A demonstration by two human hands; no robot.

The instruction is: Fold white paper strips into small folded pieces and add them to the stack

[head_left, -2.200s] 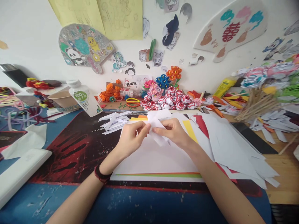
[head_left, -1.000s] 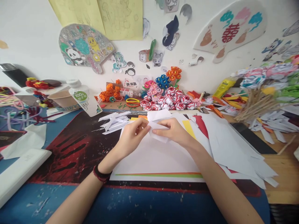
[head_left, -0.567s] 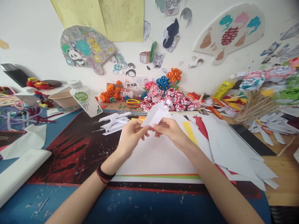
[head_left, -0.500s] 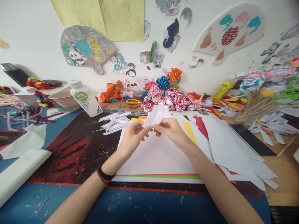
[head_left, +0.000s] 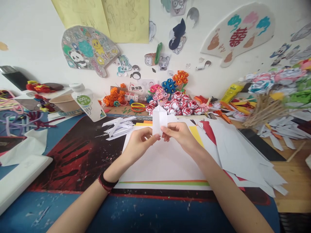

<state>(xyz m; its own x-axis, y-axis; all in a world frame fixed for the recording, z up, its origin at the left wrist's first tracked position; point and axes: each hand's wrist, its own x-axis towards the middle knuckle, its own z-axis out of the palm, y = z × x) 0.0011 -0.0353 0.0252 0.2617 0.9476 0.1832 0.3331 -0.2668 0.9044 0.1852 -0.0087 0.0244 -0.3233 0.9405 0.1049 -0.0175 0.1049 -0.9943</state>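
Note:
A small folded white paper with a pointed top stands upright between my hands. My left hand pinches its lower left part with thumb and fingers. On the other side, my right hand grips its lower right edge. Both hands hover over a large white sheet that has orange and green edges showing beneath it. Behind my left hand lies a pile of white paper strips.
Red-and-white paper flowers stand behind the hands. A white bottle leans at the back left. Loose white sheets lie to the right, beside a black flat piece. A long white box is at the left.
The folded paper has turned from a slanted position to upright, and its pointed top now shows. Both hands keep hold of it and have barely shifted.

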